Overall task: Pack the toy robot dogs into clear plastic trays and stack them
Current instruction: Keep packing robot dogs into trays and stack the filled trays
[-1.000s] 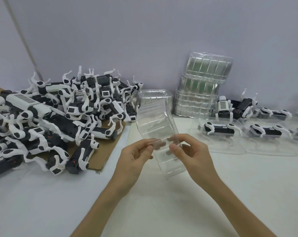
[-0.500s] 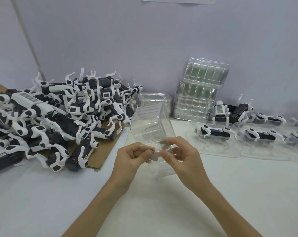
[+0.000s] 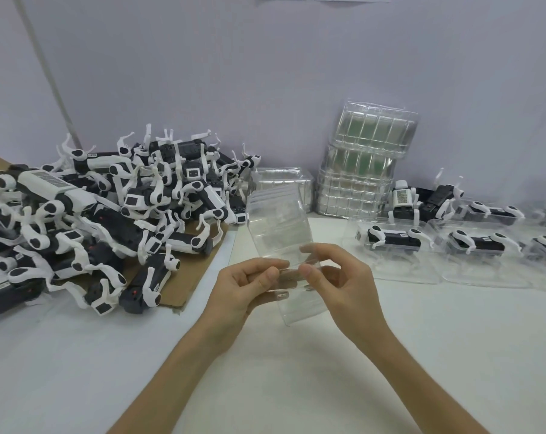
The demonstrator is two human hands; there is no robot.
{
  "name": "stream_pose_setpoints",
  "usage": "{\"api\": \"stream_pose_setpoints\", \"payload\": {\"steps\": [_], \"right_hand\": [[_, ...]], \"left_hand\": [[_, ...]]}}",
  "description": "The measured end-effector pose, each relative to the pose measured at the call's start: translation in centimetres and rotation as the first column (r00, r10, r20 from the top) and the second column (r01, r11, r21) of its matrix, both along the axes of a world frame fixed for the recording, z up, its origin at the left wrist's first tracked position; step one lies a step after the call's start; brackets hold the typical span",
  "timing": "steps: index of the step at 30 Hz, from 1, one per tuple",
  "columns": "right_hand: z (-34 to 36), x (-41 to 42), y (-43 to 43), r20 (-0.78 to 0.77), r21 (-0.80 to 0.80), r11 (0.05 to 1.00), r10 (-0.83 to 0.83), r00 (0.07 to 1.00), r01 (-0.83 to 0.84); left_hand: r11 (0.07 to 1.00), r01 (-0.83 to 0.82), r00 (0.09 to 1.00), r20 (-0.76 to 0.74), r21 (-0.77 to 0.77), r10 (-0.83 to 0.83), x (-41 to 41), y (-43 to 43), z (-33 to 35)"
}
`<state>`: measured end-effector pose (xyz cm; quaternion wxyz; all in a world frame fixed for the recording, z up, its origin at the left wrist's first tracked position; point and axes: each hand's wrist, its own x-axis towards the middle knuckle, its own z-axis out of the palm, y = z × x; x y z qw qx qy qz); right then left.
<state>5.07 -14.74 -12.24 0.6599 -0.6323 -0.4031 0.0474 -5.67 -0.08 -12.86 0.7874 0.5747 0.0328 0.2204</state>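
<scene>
The fingers (image 3: pixel 269 274) of the left hand (image 3: pixel 240 292) and the right hand (image 3: pixel 347 286) curl in and pinch a clear plastic tray (image 3: pixel 279 227) near its lower end, holding it over the white table (image 3: pixel 296 371) with its far end toward twelve o'clock. At ten o'clock a pile of toy robot dogs (image 3: pixel 108 208) lies partly on cardboard (image 3: pixel 199 270). At one o'clock stands a stack of empty trays (image 3: pixel 365 170). At three o'clock, packed trays (image 3: pixel 394 245) sit in a row, each with a dog inside.

Empty clear tray (image 3: pixel 278 227) tilted in mid-air; black-and-white toy dogs (image 3: pixel 58 189) heaped at left; filled trays (image 3: pixel 406 274) lie right
</scene>
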Motion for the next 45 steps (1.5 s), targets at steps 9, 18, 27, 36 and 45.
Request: {"api": "stream_pose_setpoints", "payload": {"steps": [9, 18, 27, 36, 45], "right_hand": [[0.62, 0.16, -0.13, -0.078, 0.060, 0.997, 0.050, 0.996, -0.046], [0.74, 0.18, -0.21, -0.081, 0.057, 0.997, 0.051, 0.995, -0.047], [0.89, 0.16, -0.28, -0.103, 0.064, 0.997, 0.058, 0.993, -0.052], [0.81, 0.22, -0.21, -0.093, 0.057, 0.997, 0.054, 0.994, -0.049], [0.84, 0.19, -0.19, -0.080, 0.046, 0.996, 0.078, 0.994, -0.075]], "left_hand": [[0.990, 0.083, 0.996, 0.042, -0.113, -0.079, -0.17, -0.23, 0.49], [0.984, 0.115, 0.993, 0.034, -0.133, -0.111, -0.20, -0.12, 0.44], [0.986, 0.115, 0.993, 0.030, -0.123, -0.113, -0.08, -0.17, 0.49], [0.988, 0.088, 0.996, 0.025, -0.125, -0.085, 0.11, -0.24, 0.39], [0.989, 0.052, 0.999, 0.007, -0.136, -0.052, -0.07, -0.17, 0.55]]}}
